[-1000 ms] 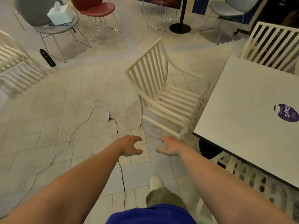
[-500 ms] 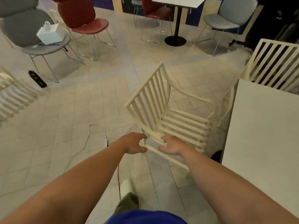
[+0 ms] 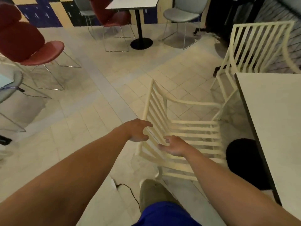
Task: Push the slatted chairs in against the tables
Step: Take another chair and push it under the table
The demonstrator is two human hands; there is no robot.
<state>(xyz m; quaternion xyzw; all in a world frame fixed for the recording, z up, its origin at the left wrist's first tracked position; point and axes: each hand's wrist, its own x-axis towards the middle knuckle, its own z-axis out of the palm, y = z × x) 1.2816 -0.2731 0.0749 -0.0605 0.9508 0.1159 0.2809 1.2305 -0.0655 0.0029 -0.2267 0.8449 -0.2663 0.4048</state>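
A cream slatted chair (image 3: 184,129) stands on the tiled floor, its seat facing the white table (image 3: 273,121) at the right, with a gap between them. My left hand (image 3: 137,130) is at the top rail of its back, fingers spread and curled, just touching or nearly so. My right hand (image 3: 173,146) hovers open over the near armrest and slats. A second slatted chair (image 3: 254,51) stands at the table's far side.
The table's black round base (image 3: 244,162) sits beside the chair's seat. A black cable (image 3: 130,191) lies on the floor near my foot. Red chairs (image 3: 26,46) and grey chairs (image 3: 180,17) with another table (image 3: 135,4) fill the back.
I have stepped closer, and both hands have risen from in front of the chair's leg to its back rail and armrest. The chair looks nearer and turned more square to the table.
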